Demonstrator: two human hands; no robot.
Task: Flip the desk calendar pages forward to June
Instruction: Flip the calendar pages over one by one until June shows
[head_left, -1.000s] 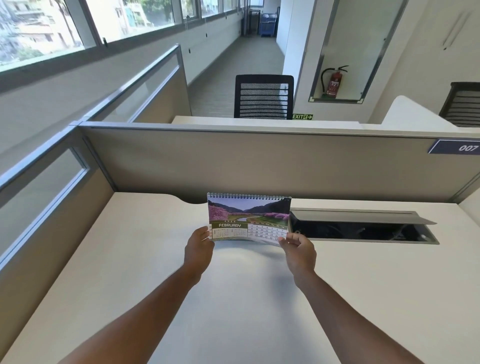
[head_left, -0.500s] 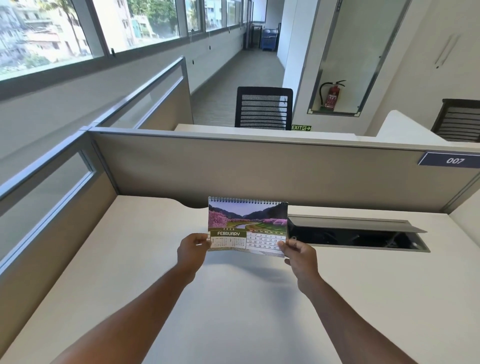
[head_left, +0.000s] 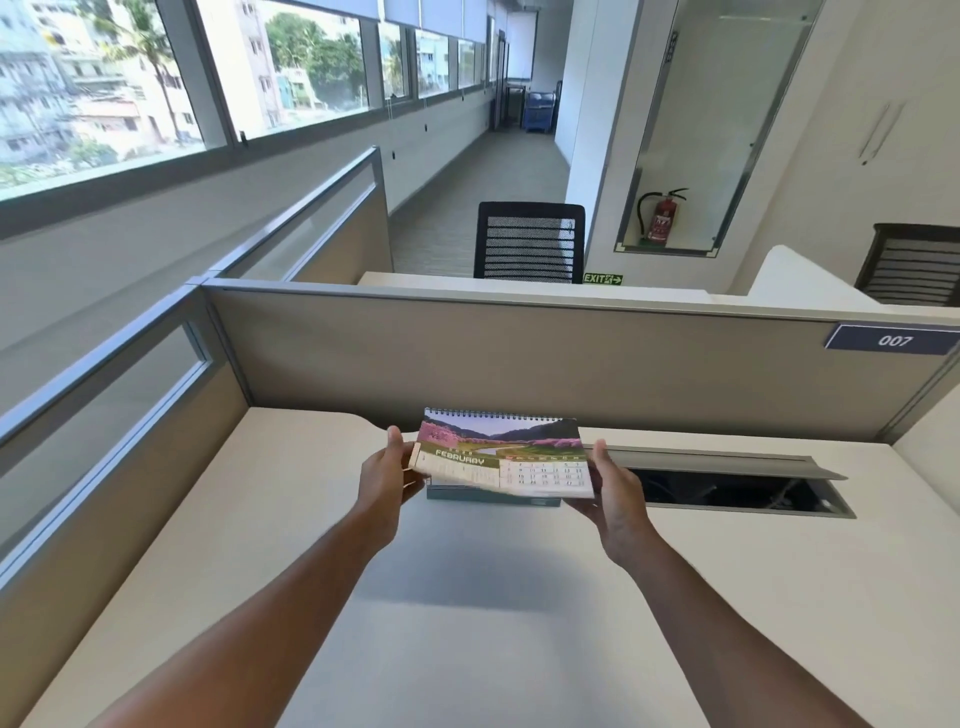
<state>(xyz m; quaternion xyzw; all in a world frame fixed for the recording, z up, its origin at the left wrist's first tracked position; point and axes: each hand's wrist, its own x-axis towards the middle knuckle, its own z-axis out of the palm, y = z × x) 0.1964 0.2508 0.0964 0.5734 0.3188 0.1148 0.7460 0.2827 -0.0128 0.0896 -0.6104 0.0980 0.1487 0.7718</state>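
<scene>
I'm gripping the Feb page (head_left: 501, 457) of the calendar (head_left: 493, 493) at mid-frame w/ both hands: my left hand (head_left: 384, 478) is pinching the page's left edge and my right hand (head_left: 615, 486) is pinching its lower right corner. The page is tilting up off the calendar's base, which is sitting on the desk (head_left: 467, 623) just left of the open cable tray (head_left: 727, 483).

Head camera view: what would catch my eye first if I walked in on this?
Two bare hands, left hand and right hand, lifting the February page of a spiral desk calendar at the middle of a pale desk. Right of it gapes an open cable hatch; beyond the partition hangs a red fire extinguisher.
</scene>
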